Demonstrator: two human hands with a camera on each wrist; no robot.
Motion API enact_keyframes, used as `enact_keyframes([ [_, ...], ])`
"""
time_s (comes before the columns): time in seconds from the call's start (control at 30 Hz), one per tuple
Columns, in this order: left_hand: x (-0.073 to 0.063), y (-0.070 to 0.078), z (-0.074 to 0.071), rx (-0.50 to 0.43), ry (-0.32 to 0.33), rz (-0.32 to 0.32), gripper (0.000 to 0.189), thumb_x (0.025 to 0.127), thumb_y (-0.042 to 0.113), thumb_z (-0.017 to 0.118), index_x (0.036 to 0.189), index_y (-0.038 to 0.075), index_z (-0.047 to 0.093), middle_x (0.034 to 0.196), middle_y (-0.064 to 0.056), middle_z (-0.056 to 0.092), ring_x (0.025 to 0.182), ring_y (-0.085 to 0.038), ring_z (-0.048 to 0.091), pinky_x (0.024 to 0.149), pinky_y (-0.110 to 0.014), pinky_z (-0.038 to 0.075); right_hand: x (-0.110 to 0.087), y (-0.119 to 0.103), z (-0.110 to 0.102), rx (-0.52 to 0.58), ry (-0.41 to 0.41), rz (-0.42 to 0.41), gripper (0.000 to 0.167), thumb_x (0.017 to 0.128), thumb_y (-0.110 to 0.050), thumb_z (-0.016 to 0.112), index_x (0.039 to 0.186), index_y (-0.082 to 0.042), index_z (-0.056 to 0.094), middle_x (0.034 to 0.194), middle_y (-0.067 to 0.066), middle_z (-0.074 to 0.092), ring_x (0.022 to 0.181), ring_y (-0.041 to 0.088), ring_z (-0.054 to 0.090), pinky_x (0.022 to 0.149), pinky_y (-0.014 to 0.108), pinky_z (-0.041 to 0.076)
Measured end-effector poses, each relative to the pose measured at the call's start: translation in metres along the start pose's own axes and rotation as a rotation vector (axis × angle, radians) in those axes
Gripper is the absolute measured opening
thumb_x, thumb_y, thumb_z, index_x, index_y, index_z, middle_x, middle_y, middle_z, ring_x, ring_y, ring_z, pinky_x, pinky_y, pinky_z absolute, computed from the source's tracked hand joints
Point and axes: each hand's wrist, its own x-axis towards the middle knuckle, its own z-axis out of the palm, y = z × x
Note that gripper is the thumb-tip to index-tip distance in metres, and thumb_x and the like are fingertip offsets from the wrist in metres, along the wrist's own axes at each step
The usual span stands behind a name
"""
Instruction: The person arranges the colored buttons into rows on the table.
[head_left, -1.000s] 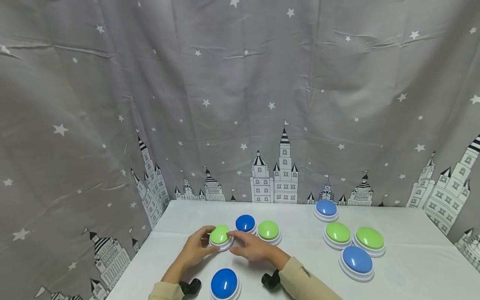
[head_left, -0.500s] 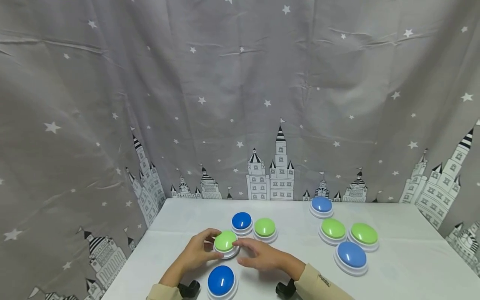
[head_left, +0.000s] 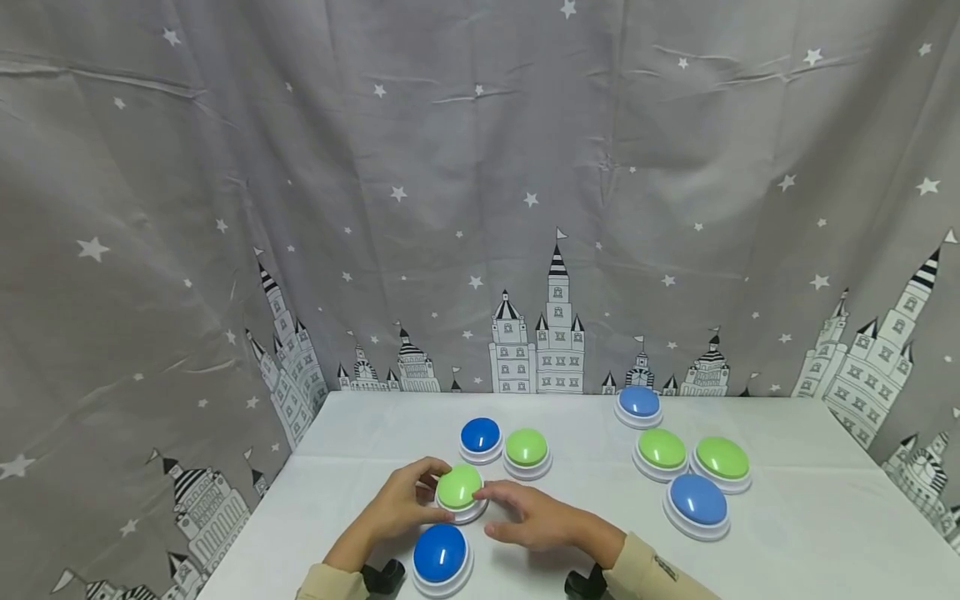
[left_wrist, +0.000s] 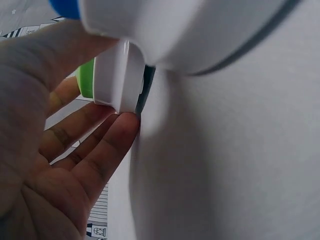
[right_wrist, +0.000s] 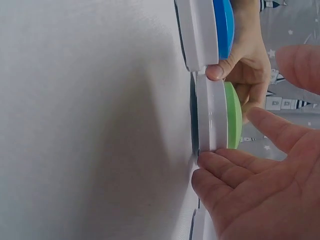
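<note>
The left hand (head_left: 408,504) grips a green button (head_left: 459,489) by its left side, thumb at the near edge of the base. The right hand (head_left: 536,518) is extended, not grasping: its fingertips appear to touch the button's right side and its thumb stands clear. Contact between base and table (head_left: 810,525) cannot be confirmed.

Over the last second, the gripped button has shifted rightward and away from the table's far edge. It now sits just beside the near blue button (head_left: 439,552), in the table's left half. The far blue button (head_left: 480,435) and the second green button (head_left: 527,447) stand toward the far edge, apart from it. Positioning appears incomplete while the grip remains. Toward the right edge stands a four-button cluster (head_left: 662,448).
</note>
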Motion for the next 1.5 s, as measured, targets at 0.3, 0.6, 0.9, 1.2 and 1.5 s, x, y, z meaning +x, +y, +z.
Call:
enact_keyframes([
  [0.3, 0.001, 0.001, 0.001, 0.007, -0.012, -0.009, 0.067, 0.069, 0.039, 0.090, 0.124, 0.016, 0.060, 0.114, 0.003, 0.063, 0.100, -0.018, 0.061, 0.085, -0.029, 0.055, -0.004, -0.001, -0.001, 0.027, -0.015, 0.001, 0.047, 0.100, -0.031, 0.058, 0.143, -0.016, 0.049, 0.149, 0.001, 0.044, 0.141, 0.018, 0.034, 0.116, 0.048, 0.027],
  [0.6, 0.000, 0.001, 0.001, 0.017, -0.022, -0.021, 0.066, 0.068, 0.035, 0.091, 0.123, 0.016, 0.060, 0.114, 0.003, 0.064, 0.100, -0.017, 0.061, 0.086, -0.029, 0.055, -0.005, 0.003, 0.001, 0.006, -0.022, -0.025, 0.047, 0.099, -0.034, 0.058, 0.142, -0.016, 0.050, 0.148, 0.002, 0.045, 0.140, 0.020, 0.036, 0.116, 0.046, 0.028],
  [0.9, -0.001, 0.003, 0.000, 0.021, -0.020, -0.016, 0.064, 0.068, 0.029, 0.092, 0.122, 0.016, 0.060, 0.115, 0.002, 0.063, 0.101, -0.019, 0.061, 0.088, -0.031, 0.055, -0.003, 0.005, 0.003, -0.024, -0.043, -0.002, 0.046, 0.099, -0.035, 0.058, 0.142, -0.020, 0.051, 0.151, 0.005, 0.041, 0.141, 0.021, 0.034, 0.115, 0.049, 0.029],
  [1.2, 0.000, 0.001, -0.002, -0.011, -0.050, -0.007, 0.064, 0.070, 0.030, 0.090, 0.124, 0.016, 0.058, 0.116, 0.003, 0.062, 0.104, -0.020, 0.060, 0.090, -0.032, 0.054, -0.003, 0.005, 0.001, -0.037, -0.057, 0.006, 0.046, 0.100, -0.037, 0.057, 0.142, -0.021, 0.050, 0.152, 0.005, 0.040, 0.141, 0.020, 0.033, 0.115, 0.048, 0.028],
  [1.5, 0.000, -0.006, -0.012, -0.060, -0.100, 0.013, 0.064, 0.075, 0.029, 0.087, 0.129, 0.012, 0.057, 0.120, 0.001, 0.061, 0.108, -0.021, 0.058, 0.092, -0.032, 0.052, -0.001, 0.005, -0.003, 0.005, -0.033, 0.031, 0.048, 0.100, -0.034, 0.057, 0.143, -0.016, 0.046, 0.147, -0.001, 0.046, 0.138, 0.020, 0.040, 0.113, 0.041, 0.033],
])
